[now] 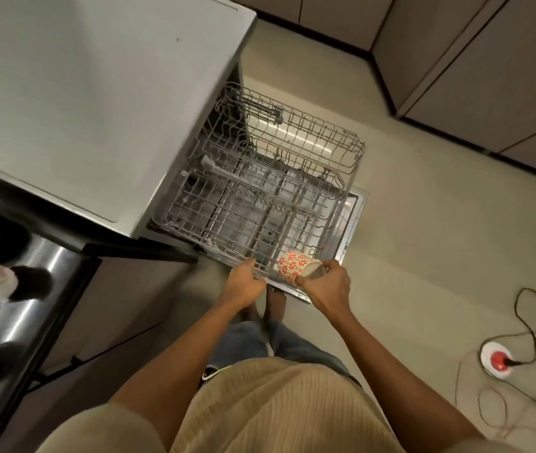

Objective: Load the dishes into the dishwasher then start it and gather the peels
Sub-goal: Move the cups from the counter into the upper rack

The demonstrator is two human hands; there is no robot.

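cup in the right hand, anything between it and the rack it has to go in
Nothing visible does. The right hand holds the cup just over the front edge of the pulled-out rack, which looks empty below it. The left hand grips the rack's front rim beside the cup, not under it.

You won't find any readable text, label, brand, number or sign here. The white ceramic mug with a red flower print [296, 267] carries only pattern, no lettering. The grey wire dishwasher racks [260, 191] and the pale grey countertop [96, 93] are unmarked.
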